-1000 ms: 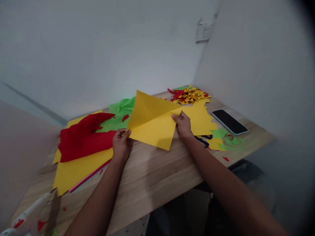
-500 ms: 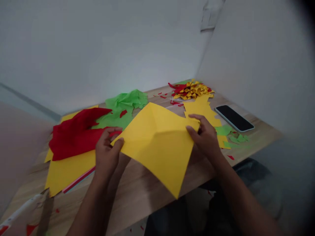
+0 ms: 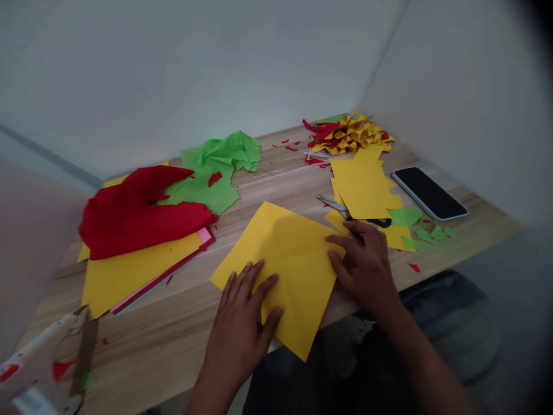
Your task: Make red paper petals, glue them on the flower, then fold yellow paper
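A square yellow sheet of paper [image 3: 294, 271] with crossing creases lies at the front of the table, its near corner past the edge. On its lower left side my left hand [image 3: 242, 317] rests flat, fingers spread. My right hand [image 3: 367, 265] is at the sheet's right corner, thumb and index finger apart on the paper. Its other fingers are bent close to the dark handles of a pair of scissors [image 3: 330, 203], which are partly hidden by that hand and lie against a stack of yellow paper pieces [image 3: 367, 187].
Red crepe paper [image 3: 138, 222] and green crepe paper [image 3: 216, 196] lie left, over yellow sheets [image 3: 103, 288]. At the back right is a heap of folded yellow pieces [image 3: 358, 135]. A phone [image 3: 432, 193] lies right. A white glue gun [image 3: 38, 346] stands at the front left.
The yellow sheet came down from the air onto the table. My left hand let go of its left corner and flattened on it; the right loosened its grip. The scissors came into sight.
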Available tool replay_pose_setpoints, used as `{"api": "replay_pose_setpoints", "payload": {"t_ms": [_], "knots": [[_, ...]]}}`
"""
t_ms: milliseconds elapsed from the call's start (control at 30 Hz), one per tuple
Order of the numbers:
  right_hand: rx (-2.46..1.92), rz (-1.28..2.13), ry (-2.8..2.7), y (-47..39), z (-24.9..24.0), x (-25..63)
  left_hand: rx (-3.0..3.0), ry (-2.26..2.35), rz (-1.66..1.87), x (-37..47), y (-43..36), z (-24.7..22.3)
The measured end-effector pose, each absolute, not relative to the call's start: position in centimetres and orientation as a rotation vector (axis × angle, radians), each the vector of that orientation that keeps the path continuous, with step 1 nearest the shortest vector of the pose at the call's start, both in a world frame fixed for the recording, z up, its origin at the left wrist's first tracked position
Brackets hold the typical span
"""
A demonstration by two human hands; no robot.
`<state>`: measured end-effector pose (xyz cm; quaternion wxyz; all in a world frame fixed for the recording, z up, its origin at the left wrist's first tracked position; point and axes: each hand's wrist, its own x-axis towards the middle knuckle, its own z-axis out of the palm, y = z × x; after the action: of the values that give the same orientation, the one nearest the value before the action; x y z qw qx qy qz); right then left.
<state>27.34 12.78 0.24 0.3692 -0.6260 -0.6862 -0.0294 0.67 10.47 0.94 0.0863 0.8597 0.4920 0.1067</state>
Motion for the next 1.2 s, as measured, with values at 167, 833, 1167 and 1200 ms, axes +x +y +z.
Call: {"api": "replay_pose_setpoints", "payload": {"t_ms": [167,833,1167,1200], "knots": [[-1.519,0.042,-1.860,12.20,0.12,27.34,2.541,1.474,0.320,0.58,10.47,1.27],[-1.547,0.268,-1.972,12.47,0.15,27.21,2.527,1.501,0.365,0.63,10.71,0.97],[-1.539,0.273,-1.993,12.47,0.06,27.27,2.540,1.496,0.384,0.77,10.70,1.28],[-1.540,0.275,-1.996,12.48,0.05,27.27,2.540,1.498,0.383,0.77,10.69,1.27]]}}
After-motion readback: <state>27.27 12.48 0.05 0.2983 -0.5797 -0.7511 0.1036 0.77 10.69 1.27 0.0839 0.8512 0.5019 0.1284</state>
